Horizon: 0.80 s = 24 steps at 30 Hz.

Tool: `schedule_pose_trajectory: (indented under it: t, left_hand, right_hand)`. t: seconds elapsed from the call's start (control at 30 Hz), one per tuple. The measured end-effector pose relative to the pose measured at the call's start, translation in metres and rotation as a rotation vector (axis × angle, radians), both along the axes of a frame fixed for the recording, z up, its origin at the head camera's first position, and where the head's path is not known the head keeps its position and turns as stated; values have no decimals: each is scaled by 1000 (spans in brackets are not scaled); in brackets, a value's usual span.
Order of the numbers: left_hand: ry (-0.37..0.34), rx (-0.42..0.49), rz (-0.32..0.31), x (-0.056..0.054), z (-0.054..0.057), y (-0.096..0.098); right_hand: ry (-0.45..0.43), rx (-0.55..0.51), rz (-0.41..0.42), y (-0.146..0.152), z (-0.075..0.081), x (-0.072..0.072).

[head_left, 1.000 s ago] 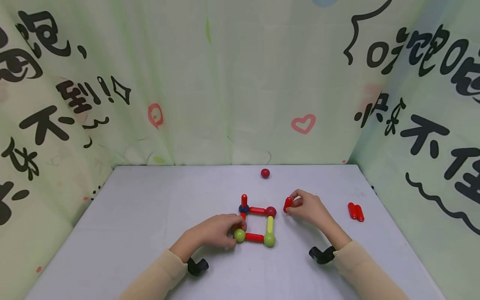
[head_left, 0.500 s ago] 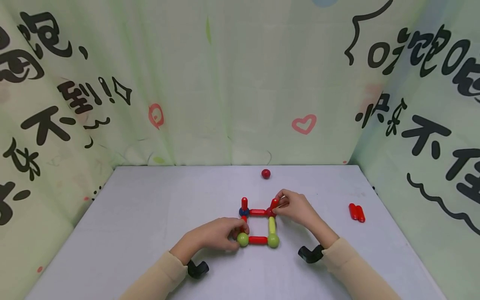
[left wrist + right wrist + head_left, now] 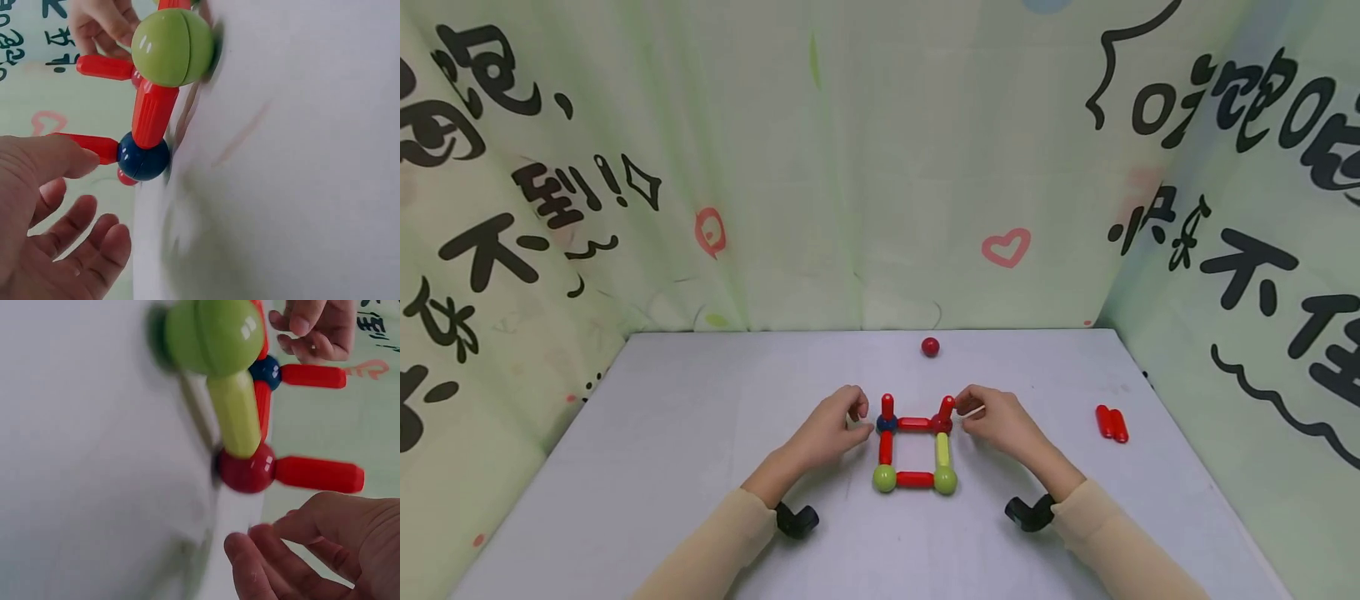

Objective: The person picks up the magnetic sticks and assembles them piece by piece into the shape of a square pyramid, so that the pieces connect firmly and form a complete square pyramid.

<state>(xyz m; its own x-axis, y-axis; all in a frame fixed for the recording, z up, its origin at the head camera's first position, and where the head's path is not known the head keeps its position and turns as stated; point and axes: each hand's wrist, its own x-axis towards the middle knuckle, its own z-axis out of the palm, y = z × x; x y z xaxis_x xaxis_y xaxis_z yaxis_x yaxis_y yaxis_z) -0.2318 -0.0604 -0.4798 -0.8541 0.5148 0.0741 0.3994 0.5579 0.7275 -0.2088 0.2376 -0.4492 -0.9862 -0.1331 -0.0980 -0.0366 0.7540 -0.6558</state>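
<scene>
"What's new?"
"The right hand let go: its rod stands on the square's far-right corner. The left hand, also empty and relaxed, moved near the far-left corner."
"Meaning?"
"Both far corners now bear rods."

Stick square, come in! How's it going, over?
Left hand, right hand: beside the square, holding nothing. Four corner balls joined, two red sticks up. Loose ball behind, seemingly clear.

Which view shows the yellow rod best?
The right wrist view: the yellow rod appears large and close there, between a green ball and a red ball. The head view shows it too, between the same balls, but small. In the left wrist view it cannot be made out.
</scene>
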Motion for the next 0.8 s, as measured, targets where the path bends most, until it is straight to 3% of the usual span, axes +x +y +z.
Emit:
schedule_pose_trajectory:
  t: [0.1, 0.37, 0.67, 0.8]
  left_hand:
    - [-19, 10, 8, -5, 0, 3]
    - [-159, -43, -91, -12, -6, 10]
    - [-113, -73, -92, -9, -6, 9]
    - [-67, -106, -98, -7, -5, 3]
  right_hand:
    - [17, 78, -36, 11, 2, 4]
    - [70, 304, -115, 62, 6, 11]
    - [82, 541, -158, 102, 10, 28]
    - [64, 590, -186, 112, 8, 29]
